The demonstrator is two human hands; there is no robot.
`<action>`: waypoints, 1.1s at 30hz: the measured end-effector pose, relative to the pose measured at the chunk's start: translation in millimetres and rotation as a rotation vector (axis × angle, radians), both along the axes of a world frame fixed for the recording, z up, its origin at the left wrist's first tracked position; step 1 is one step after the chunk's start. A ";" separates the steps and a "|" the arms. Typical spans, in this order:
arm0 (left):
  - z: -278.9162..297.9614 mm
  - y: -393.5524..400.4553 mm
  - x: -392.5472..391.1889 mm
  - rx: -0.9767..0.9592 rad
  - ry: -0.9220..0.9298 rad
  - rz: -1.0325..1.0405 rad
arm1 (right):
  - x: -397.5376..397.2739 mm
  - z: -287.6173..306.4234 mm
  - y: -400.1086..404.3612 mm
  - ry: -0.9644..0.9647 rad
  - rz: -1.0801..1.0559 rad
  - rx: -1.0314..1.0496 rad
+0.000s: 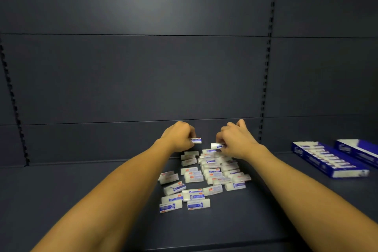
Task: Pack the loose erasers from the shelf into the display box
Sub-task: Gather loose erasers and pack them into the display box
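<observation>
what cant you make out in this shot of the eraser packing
- Head view: print on the loose erasers is too small and blurred.
- Second blue box is cut off by the right edge.
- Fingertips of the left hand and right hand hide behind knuckles and held erasers.
- Display box: count of packed erasers is blurred.

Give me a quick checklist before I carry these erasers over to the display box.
1. Left hand grip on an eraser: ok, pinched clear of the pile.
2. Right hand grip on another eraser: ok.
3. Display box within sight on the shelf, to the right: ok.
4. Free slots in the box: cannot tell, the row looks largely filled.
5. Path from the pile to the box: ok, nothing lies between them.
6. Loose erasers left to pack: not ok, many remain.
</observation>
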State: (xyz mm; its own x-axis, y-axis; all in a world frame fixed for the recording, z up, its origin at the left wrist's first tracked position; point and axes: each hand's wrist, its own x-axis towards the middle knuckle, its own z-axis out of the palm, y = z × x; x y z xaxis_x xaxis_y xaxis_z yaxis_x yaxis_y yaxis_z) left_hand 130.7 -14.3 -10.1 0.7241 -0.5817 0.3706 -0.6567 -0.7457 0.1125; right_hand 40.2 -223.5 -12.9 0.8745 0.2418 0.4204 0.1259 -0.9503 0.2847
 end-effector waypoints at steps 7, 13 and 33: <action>-5.8 -56.3 -13.1 0.016 -0.064 -0.088 | -39.9 -1.6 -48.0 -0.024 -0.180 -0.016; -10.9 -110.6 -36.2 0.056 -0.085 -0.113 | -75.4 6.8 -88.5 -0.039 -0.290 -0.034; 5.2 -263.4 -179.1 0.047 -0.119 -0.094 | -220.6 15.1 -243.9 -0.053 -0.385 -0.039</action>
